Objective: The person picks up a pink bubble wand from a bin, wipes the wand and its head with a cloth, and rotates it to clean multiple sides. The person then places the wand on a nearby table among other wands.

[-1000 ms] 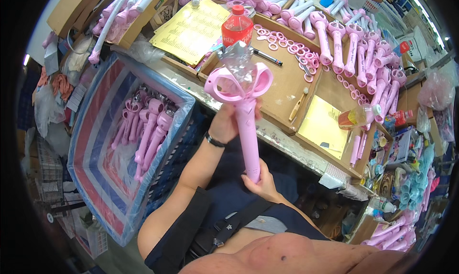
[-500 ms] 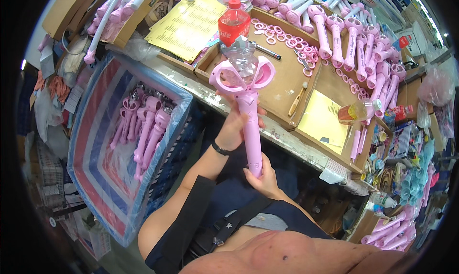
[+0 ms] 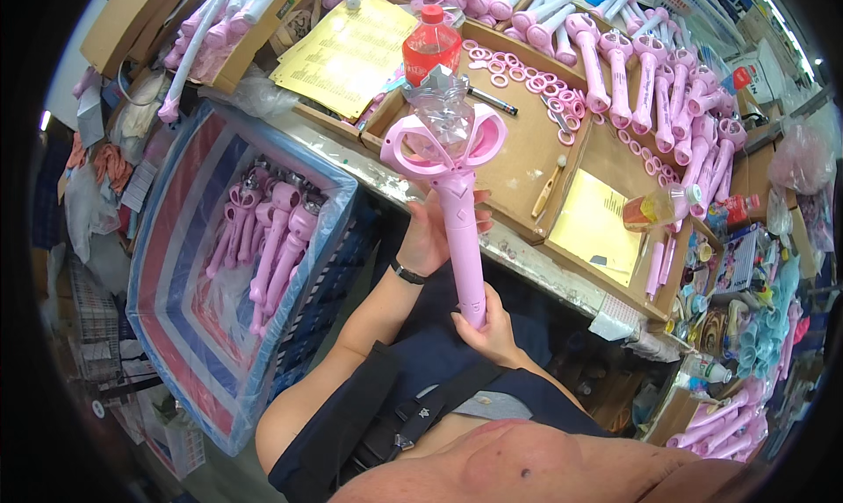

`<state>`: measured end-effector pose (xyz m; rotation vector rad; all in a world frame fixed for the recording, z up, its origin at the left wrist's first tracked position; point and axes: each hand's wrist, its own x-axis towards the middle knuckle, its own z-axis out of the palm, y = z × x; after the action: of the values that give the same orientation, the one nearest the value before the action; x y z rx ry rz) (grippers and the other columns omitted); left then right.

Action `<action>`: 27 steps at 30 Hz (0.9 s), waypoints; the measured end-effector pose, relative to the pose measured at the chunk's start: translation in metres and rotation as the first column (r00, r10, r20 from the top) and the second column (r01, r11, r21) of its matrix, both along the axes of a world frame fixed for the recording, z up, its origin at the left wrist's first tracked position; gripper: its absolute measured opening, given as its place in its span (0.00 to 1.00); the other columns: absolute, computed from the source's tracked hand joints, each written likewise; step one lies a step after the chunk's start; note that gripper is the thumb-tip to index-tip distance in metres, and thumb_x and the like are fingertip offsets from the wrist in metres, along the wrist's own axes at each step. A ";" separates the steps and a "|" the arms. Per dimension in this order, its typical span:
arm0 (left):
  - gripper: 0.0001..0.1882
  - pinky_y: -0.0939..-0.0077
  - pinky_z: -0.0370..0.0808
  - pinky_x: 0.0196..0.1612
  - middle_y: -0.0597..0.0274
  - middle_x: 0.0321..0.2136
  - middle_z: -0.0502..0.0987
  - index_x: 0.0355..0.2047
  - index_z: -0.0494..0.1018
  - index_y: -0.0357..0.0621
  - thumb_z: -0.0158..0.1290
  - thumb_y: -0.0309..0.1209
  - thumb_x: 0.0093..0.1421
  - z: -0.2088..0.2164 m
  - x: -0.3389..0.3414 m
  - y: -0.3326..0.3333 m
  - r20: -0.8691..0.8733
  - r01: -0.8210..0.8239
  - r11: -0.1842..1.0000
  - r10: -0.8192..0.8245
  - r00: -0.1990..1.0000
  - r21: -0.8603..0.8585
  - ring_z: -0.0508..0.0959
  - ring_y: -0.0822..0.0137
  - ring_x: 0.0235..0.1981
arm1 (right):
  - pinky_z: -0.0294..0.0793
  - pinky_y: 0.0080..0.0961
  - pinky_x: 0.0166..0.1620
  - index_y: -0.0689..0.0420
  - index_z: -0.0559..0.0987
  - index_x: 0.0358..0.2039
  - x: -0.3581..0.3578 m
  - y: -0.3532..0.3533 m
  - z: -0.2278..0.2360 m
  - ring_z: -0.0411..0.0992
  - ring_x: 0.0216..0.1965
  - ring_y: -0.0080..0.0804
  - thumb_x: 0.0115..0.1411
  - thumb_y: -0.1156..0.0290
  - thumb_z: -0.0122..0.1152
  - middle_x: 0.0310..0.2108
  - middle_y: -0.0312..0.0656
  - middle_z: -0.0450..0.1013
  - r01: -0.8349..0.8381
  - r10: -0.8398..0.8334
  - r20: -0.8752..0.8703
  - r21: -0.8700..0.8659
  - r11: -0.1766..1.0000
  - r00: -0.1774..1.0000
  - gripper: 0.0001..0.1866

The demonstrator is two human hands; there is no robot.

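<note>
A long pink plastic wand with looped side petals and a clear, shiny top (image 3: 460, 253) is held up in front of the body, its head tilted slightly leftward over the table edge. Its lower end is gripped by the right hand (image 3: 492, 332), the thumb laid along the near side and the wrist kept low. Behind the upper shaft the left hand (image 3: 428, 241) is cupped, palm upward, its fingers loosely spread to both sides (whether the shaft is touched by them cannot be told). The left forearm is angled up and inward, a black band (image 3: 408, 275) being worn at the wrist. Beyond the wand, small pink plastic rings (image 3: 563, 108) are scattered in a shallow brown cardboard tray (image 3: 518, 165). To the left, more pink wands (image 3: 279, 244) are piled in a bin lined with striped sheeting (image 3: 176, 266).
</note>
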<state>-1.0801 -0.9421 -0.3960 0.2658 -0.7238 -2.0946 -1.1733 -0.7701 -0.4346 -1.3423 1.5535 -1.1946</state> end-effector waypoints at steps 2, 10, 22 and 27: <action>0.54 0.59 0.71 0.49 0.53 0.44 0.72 0.54 0.62 0.38 0.43 0.74 0.42 0.005 -0.001 -0.009 -0.065 0.006 0.998 -0.011 0.998 -0.069 0.75 0.61 0.42 | 0.74 0.29 0.38 0.61 0.63 0.53 -0.001 0.002 -0.001 0.75 0.35 0.42 0.48 0.66 0.67 0.36 0.51 0.72 -0.029 0.029 -0.009 0.019 0.999 1.000 0.33; 0.51 0.69 0.76 0.40 0.49 0.46 0.72 0.57 0.58 0.41 0.44 0.71 0.45 0.023 0.000 -0.035 -0.084 -0.046 0.997 0.041 0.996 -0.059 0.76 0.63 0.38 | 0.74 0.29 0.38 0.60 0.63 0.53 -0.002 0.002 0.002 0.75 0.35 0.43 0.49 0.66 0.66 0.37 0.52 0.72 -0.064 0.067 -0.033 0.088 0.994 0.997 0.33; 0.52 0.66 0.72 0.40 0.50 0.46 0.71 0.51 0.64 0.38 0.40 0.74 0.44 0.008 0.000 -0.009 -0.163 0.041 0.998 -0.048 0.985 -0.044 0.76 0.62 0.35 | 0.72 0.28 0.40 0.60 0.61 0.54 0.000 0.002 0.003 0.74 0.37 0.39 0.50 0.65 0.65 0.38 0.50 0.72 -0.086 0.075 0.109 0.103 0.991 0.991 0.33; 0.55 0.77 0.71 0.29 0.54 0.38 0.72 0.48 0.64 0.33 0.29 0.77 0.45 0.022 0.001 -0.032 0.026 -0.234 0.972 0.235 0.972 -0.027 0.72 0.69 0.29 | 0.72 0.28 0.39 0.59 0.60 0.55 0.002 0.003 0.014 0.74 0.38 0.42 0.51 0.63 0.65 0.38 0.52 0.71 -0.188 0.170 0.149 0.119 0.975 0.974 0.34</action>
<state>-1.0787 -0.9745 -0.3743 0.3518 -0.6987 -1.8604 -1.1710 -0.7670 -0.4202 -1.2567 1.3587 -1.0314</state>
